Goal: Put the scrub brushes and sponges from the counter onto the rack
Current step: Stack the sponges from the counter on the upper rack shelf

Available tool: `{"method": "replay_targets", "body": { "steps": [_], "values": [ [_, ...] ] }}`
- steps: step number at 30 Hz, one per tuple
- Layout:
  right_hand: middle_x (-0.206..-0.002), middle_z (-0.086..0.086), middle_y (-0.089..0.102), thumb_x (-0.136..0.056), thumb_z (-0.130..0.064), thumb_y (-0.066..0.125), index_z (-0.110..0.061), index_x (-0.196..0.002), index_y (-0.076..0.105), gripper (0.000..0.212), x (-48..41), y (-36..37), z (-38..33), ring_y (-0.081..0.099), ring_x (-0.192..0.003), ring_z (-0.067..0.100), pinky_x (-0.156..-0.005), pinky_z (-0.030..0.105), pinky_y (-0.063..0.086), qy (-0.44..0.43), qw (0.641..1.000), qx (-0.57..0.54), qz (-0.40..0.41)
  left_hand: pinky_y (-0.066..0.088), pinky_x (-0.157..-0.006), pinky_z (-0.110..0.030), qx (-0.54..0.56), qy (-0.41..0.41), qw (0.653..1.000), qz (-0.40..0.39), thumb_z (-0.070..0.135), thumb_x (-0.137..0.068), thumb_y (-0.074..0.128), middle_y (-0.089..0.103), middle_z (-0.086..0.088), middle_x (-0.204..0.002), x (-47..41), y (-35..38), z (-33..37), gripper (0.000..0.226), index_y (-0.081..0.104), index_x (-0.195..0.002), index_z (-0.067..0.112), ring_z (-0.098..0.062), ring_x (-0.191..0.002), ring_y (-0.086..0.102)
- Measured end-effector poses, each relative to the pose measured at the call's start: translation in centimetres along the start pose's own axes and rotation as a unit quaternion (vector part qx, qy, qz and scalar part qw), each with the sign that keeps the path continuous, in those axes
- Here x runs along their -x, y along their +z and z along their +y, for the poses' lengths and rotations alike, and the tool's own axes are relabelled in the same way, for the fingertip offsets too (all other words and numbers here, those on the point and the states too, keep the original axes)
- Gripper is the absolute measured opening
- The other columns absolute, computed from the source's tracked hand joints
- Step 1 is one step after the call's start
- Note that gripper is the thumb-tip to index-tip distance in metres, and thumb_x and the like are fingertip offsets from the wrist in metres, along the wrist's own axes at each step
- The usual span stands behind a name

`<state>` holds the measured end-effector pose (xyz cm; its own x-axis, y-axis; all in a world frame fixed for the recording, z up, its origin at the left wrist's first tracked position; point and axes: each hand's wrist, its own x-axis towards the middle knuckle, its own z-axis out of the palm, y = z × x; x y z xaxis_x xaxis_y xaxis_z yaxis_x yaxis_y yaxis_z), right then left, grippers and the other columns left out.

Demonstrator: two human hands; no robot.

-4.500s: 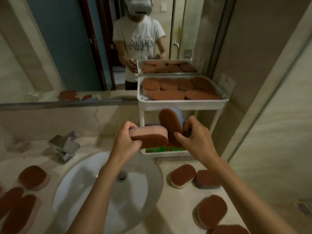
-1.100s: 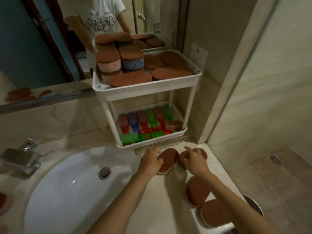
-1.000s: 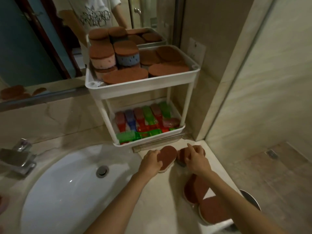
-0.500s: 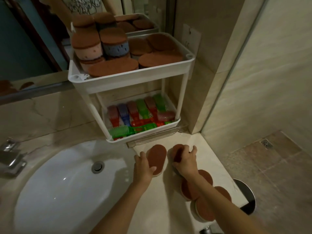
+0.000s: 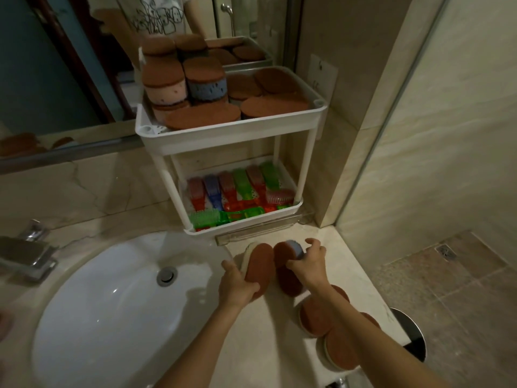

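Hands work just in front of the white rack (image 5: 232, 133): left hand (image 5: 237, 284) fingers pinch a cream-backed sponge (image 5: 258, 266), right hand (image 5: 309, 263) fingers pinch a blue-backed sponge (image 5: 285, 261), both tilted off the tabletop (image 5: 251, 345) beside the rack's base.

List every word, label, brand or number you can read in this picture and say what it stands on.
No text here can be read.
T-shirt in the mirror: a dark line drawing, no letters that can be made out.
Wall plate behind the rack: small dark marks, too small to read.
Sponges and scrub brushes: no labels visible.
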<state>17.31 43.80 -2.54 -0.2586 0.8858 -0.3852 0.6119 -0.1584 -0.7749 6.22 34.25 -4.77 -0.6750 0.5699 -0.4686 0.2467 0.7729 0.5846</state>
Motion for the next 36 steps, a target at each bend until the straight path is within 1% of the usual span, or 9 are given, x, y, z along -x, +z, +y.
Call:
{"method": "replay_targets", "body": {
  "steps": [4,8,13,17,20,24,28,31,36],
  "values": [
    [-0.119,0.015,0.050,-0.080,-0.007,0.066,0.000,-0.121,0.052,0.043,1.4,-1.8,-2.6,0.051,-0.089,0.018,-0.073,0.024,0.047,-0.054,0.998,-0.024,0.003,0.050,-0.080,-0.034,0.019,0.036,0.999,0.030,0.020,-0.072,0.067,0.060,-0.013,-0.114,0.7,-2.2,0.6,0.045,0.049,-0.111,0.009,-0.030,-0.100,0.061],
    [-0.101,0.010,0.059,-0.078,-0.001,0.062,-0.005,-0.115,0.054,0.038,3.0,-3.9,-5.5,0.055,-0.085,0.022,-0.071,0.031,0.046,-0.118,0.988,-0.100,0.025,0.045,-0.079,-0.031,0.039,0.108,0.990,0.084,0.018,-0.074,0.066,0.057,-0.010,-0.119,2.0,-5.1,2.8,0.046,0.048,-0.115,0.012,-0.030,-0.106,0.059],
    [-0.089,-0.007,0.056,-0.079,0.005,0.058,-0.011,-0.115,0.054,0.040,4.7,-6.2,-10.1,0.054,-0.080,0.005,-0.075,0.025,0.049,-0.216,0.952,-0.207,0.069,0.042,-0.071,-0.031,0.083,0.217,0.961,0.148,0.021,-0.077,0.066,0.057,-0.011,-0.112,4.6,-9.0,7.4,0.041,0.046,-0.111,0.012,-0.033,-0.099,0.058],
    [-0.091,0.001,0.060,-0.079,0.005,0.058,-0.011,-0.113,0.057,0.038,5.3,-8.4,-14.3,0.057,-0.076,0.008,-0.063,0.014,0.049,-0.272,0.922,-0.262,0.085,0.049,-0.091,-0.041,0.089,0.239,0.947,0.196,0.031,-0.077,0.065,0.057,-0.011,-0.121,5.6,-12.6,10.7,0.055,0.045,-0.126,0.014,-0.033,-0.111,0.055],
    [-0.094,0.002,0.063,-0.082,0.002,0.056,-0.013,-0.117,0.057,0.037,5.3,-9.4,-17.4,0.059,-0.078,0.007,-0.055,0.007,0.049,-0.289,0.905,-0.308,0.055,0.051,-0.092,-0.046,0.112,0.260,0.940,0.190,0.041,-0.072,0.061,0.059,-0.007,-0.123,6.2,-15.2,12.6,0.061,0.046,-0.128,0.022,-0.030,-0.112,0.057],
    [-0.100,0.002,0.056,-0.086,-0.006,0.057,-0.014,-0.125,0.041,0.042,4.6,-10.2,-21.4,0.055,-0.081,0.008,-0.064,0.018,0.045,-0.286,0.890,-0.352,0.053,0.047,-0.100,-0.044,0.122,0.279,0.931,0.202,0.034,-0.083,0.061,0.052,-0.006,-0.135,6.5,-18.4,15.0,0.062,0.040,-0.138,0.014,-0.028,-0.124,0.050],
    [-0.098,0.001,0.046,-0.086,-0.019,0.062,-0.018,-0.108,0.033,0.037,2.7,-10.6,-24.4,0.051,-0.086,0.013,-0.069,0.025,0.044,-0.262,0.905,-0.330,0.058,0.052,-0.078,-0.039,0.146,0.289,0.924,0.204,0.031,-0.085,0.061,0.059,0.001,-0.086,5.7,-21.1,17.3,0.020,0.053,-0.094,0.015,-0.021,-0.085,0.059],
    [-0.102,0.005,0.049,-0.088,-0.024,0.059,-0.016,-0.102,0.036,0.028,0.7,-10.8,-26.7,0.052,-0.089,0.017,-0.078,0.034,0.049,-0.210,0.919,-0.331,0.024,0.047,-0.065,-0.032,0.200,0.267,0.922,0.197,0.034,-0.087,0.058,0.064,-0.004,-0.089,4.2,-23.4,18.8,0.026,0.059,-0.099,0.011,-0.021,-0.082,0.061],
    [-0.109,0.011,0.053,-0.090,-0.025,0.056,-0.009,-0.111,0.043,0.029,-2.9,-10.3,-29.4,0.055,-0.104,0.028,-0.092,0.040,0.047,-0.148,0.944,-0.296,-0.004,0.053,-0.082,-0.043,0.243,0.231,0.920,0.201,0.037,-0.092,0.049,0.063,-0.010,-0.095,1.1,-25.9,20.7,0.031,0.058,-0.096,0.008,-0.025,-0.086,0.060]
  ]
}}
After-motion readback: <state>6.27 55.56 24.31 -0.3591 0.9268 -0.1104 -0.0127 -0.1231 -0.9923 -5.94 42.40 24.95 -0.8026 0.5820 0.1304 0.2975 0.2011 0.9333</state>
